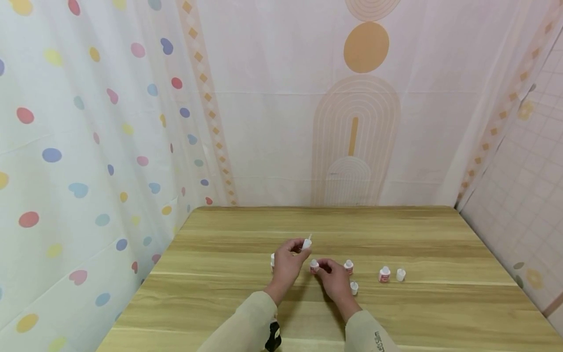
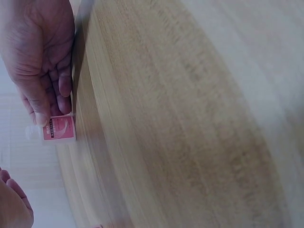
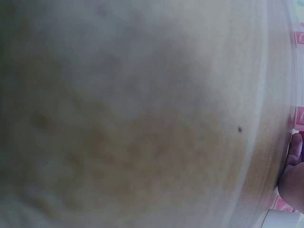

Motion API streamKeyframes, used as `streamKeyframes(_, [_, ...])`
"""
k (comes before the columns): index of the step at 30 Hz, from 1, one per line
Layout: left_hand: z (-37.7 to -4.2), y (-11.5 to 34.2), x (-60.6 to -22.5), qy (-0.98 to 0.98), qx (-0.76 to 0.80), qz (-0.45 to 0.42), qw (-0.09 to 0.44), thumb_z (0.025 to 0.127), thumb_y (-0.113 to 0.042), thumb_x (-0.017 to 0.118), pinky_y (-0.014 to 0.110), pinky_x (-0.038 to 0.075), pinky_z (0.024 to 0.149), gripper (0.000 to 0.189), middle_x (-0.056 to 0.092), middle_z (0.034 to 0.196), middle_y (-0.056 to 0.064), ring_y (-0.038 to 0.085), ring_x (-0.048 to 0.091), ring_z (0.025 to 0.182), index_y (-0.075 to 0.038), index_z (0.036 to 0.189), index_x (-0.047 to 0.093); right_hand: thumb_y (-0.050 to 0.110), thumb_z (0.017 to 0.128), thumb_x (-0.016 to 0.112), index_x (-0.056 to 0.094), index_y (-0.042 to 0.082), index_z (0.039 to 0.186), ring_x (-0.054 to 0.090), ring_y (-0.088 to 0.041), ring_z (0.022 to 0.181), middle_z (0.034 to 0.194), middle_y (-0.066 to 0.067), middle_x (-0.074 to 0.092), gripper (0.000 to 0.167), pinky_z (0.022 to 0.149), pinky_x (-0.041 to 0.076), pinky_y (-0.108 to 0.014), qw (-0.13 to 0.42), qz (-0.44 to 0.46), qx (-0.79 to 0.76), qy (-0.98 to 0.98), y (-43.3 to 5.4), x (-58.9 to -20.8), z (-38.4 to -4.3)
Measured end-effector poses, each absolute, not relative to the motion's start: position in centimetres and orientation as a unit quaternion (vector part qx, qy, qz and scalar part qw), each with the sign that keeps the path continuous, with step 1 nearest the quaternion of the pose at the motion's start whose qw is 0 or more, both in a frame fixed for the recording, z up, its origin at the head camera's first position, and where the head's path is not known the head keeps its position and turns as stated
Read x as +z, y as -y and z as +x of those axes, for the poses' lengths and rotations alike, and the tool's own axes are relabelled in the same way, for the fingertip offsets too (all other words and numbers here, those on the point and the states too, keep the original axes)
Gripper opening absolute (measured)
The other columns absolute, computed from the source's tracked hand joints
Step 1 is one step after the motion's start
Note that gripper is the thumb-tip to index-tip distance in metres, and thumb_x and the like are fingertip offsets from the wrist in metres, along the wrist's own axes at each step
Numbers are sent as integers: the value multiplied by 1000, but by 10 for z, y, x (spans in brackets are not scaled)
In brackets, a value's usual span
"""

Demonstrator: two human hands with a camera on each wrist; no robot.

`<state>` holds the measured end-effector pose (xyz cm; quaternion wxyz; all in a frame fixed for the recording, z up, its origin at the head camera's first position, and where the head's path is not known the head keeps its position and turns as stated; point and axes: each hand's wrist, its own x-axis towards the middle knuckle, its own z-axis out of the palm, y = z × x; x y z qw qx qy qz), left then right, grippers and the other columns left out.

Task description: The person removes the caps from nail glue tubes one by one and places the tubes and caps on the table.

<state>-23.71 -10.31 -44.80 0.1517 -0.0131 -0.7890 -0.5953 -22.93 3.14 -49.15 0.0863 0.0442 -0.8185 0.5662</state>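
Observation:
My left hand (image 1: 287, 266) pinches a white cap (image 1: 306, 243) with a thin stem sticking up from it, above the table. In the left wrist view, part of this hand shows at the lower left edge. My right hand (image 1: 335, 281) grips a small bottle (image 2: 61, 128) with a pinkish-red label and an uncapped, translucent top. The bottle stands upright at the table surface, just right of and below the cap. In the right wrist view, the right hand (image 3: 292, 183) appears at the right edge, with the bottle (image 3: 299, 118) at its fingers.
Partly hidden behind my left hand is another bottle (image 1: 272, 262). Right of my right hand stand a bottle (image 1: 349, 267) and a white cap (image 1: 354, 288). Farther right are one more bottle (image 1: 384, 275) and cap (image 1: 400, 275). Curtains rise behind the wooden table (image 1: 220, 293).

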Motion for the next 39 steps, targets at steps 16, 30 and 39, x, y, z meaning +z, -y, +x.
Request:
streamKeyframes(16, [-236, 103, -449, 786, -601, -20, 144, 89, -11, 75, 29, 48, 73, 16, 68, 94, 0, 16, 59, 90, -8, 105, 72, 7, 92, 69, 73, 2, 99, 63, -20, 91, 93, -5, 71, 9, 81, 50, -38, 79, 33, 567, 819, -32, -491, -230])
streamKeyframes(30, [-234, 102, -446, 784, -604, -27, 141, 88, -13, 77, 27, 48, 69, 17, 69, 93, 2, 16, 60, 89, -6, 103, 72, 6, 92, 69, 72, 2, 99, 63, -20, 91, 91, -3, 71, 8, 83, 49, -39, 73, 38, 577, 813, -32, -494, -231])
streamKeyframes(39, [-233, 101, -445, 778, -613, -39, 133, 89, -10, 75, 27, 49, 72, 19, 69, 95, 5, 17, 61, 90, -4, 107, 71, 7, 92, 69, 72, 3, 97, 63, -19, 89, 90, -3, 71, 7, 82, 49, -38, 75, 36, 576, 813, -31, -494, -231])
